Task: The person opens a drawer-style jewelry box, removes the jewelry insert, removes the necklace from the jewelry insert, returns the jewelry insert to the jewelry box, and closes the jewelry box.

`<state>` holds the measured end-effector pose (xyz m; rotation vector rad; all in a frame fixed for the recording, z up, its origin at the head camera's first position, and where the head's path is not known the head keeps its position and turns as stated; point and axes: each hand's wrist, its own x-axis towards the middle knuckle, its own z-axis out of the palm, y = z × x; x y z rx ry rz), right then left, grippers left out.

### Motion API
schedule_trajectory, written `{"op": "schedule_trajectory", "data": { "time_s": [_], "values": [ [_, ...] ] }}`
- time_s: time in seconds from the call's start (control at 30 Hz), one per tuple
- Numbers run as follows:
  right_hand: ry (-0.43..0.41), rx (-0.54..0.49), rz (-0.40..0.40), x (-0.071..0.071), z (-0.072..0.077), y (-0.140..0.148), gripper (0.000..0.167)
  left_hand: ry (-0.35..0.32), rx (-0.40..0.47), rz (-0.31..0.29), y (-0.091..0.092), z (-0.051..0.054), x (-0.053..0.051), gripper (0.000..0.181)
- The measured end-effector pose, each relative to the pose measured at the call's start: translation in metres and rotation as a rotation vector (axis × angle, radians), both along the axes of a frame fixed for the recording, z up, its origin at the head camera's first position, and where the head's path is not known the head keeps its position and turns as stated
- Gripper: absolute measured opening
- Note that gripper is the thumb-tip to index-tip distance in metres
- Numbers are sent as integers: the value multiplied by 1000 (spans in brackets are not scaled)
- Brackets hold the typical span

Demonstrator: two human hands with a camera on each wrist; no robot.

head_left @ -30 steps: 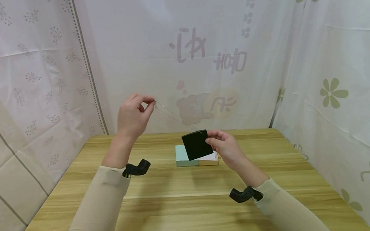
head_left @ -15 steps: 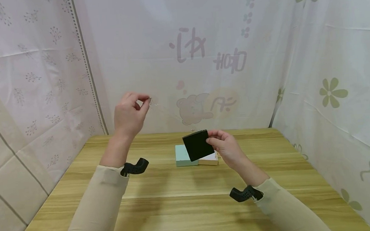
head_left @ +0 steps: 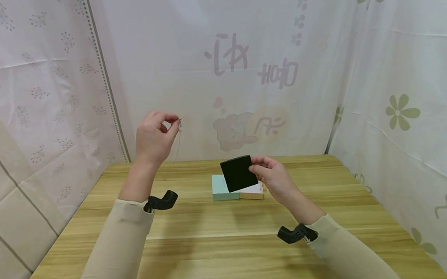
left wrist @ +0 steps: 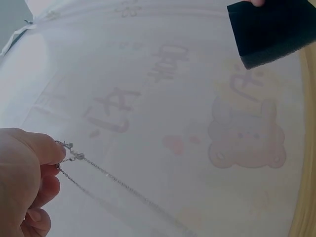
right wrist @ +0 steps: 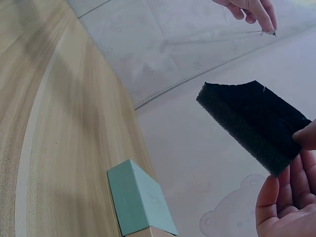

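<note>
Raised at the left, my left hand (head_left: 153,138) pinches a thin silver chain (head_left: 180,136) between thumb and forefinger. In the left wrist view the chain (left wrist: 118,182) runs down from the fingertips in two strands. My right hand (head_left: 275,177) grips the right edge of a black square foam pad (head_left: 239,173), held above the table. The right wrist view shows the pad's (right wrist: 247,123) rough foam edge and smoother dark face. The chain and the pad are apart.
Behind the pad on the wooden table (head_left: 216,254) stands a mint-green box (head_left: 224,193), touching a box part (head_left: 252,194) with a pale inside and tan side. Printed curtains (head_left: 161,52) hang at the back and both sides.
My left hand has moved slightly left and up. The chain, which stretched to the pad's top edge, has come away and now hangs below my left fingers. The pad has barely moved.
</note>
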<state>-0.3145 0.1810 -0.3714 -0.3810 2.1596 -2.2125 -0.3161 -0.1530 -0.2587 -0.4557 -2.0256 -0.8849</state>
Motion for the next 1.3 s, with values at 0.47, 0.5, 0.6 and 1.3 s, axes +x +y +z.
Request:
{"op": "schedule_trajectory", "data": {
  "time_s": [0.47,0.5,0.6,1.3],
  "values": [
    [-5,-31,-12,1,1,-2,12,-46,0,-14,-3,-10,0,11],
    [-6,-32,-13,1,2,-2,12,-49,1,-12,-4,-11,0,11],
    [-7,-36,-12,1,2,-3,12,-56,4,-5,-6,-14,0,10],
    [1,-48,-16,3,0,-4,12,-95,20,27,-26,-34,-2,11]
  ]
}}
